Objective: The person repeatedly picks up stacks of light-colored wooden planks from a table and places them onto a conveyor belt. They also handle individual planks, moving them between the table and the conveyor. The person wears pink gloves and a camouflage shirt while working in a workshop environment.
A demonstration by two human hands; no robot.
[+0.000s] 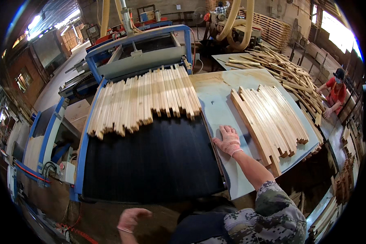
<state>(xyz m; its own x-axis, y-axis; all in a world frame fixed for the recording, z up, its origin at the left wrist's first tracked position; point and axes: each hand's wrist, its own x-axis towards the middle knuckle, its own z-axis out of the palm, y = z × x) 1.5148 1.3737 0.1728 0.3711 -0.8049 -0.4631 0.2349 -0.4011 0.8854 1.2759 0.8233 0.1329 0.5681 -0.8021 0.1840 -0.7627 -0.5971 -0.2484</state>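
My right hand (229, 140), in a pale pink glove, lies flat with fingers spread on the light blue tabletop (216, 107), next to the belt's edge. Just to its right rests a row of light wooden strips (268, 120), side by side with uneven ends. My left hand (132, 218), also gloved, hangs low in front of the machine, away from everything. Its fingers point right, loosely bent, and nothing shows in them. On the black conveyor belt (150, 162) a wide row of wooden strips (144, 99) lies side by side at the machine's inlet.
A blue-framed machine (140, 53) spans the belt's far end. Beyond the table lies a loose heap of wooden strips (286, 73). A person in red (336, 92) stands at the far right. To the left is a control box with a red button (65, 171).
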